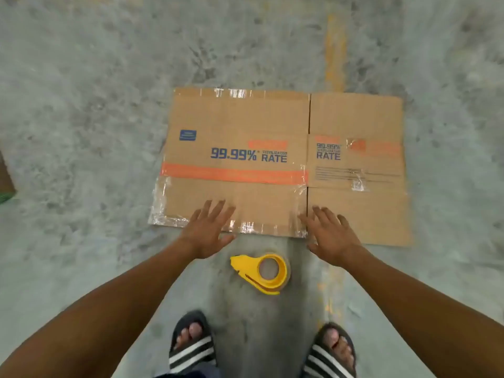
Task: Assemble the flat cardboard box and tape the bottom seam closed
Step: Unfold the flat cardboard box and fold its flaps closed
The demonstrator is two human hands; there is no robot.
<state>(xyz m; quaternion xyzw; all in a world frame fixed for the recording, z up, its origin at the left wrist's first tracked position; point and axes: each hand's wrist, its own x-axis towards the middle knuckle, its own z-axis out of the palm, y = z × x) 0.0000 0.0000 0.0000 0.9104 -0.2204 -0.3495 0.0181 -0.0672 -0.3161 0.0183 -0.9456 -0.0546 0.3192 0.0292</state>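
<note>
1. One flattened brown cardboard box (272, 165) with blue "99.99% RATE" print is lying flat on the grey concrete floor (81, 105), so nothing is sitting in it.
2. The left hand (208, 233) and the right hand (331, 238) are hovering over its near edge, fingers spread and holding nothing.
3. One yellow plastic tape dispenser (263, 272) is lying on the floor between the hands.
4. Two black striped sandals (191, 347) are showing below.

Grey concrete floor (95, 105) under flat cardboard box (245, 126), yellow tape dispenser (261, 274).
</note>
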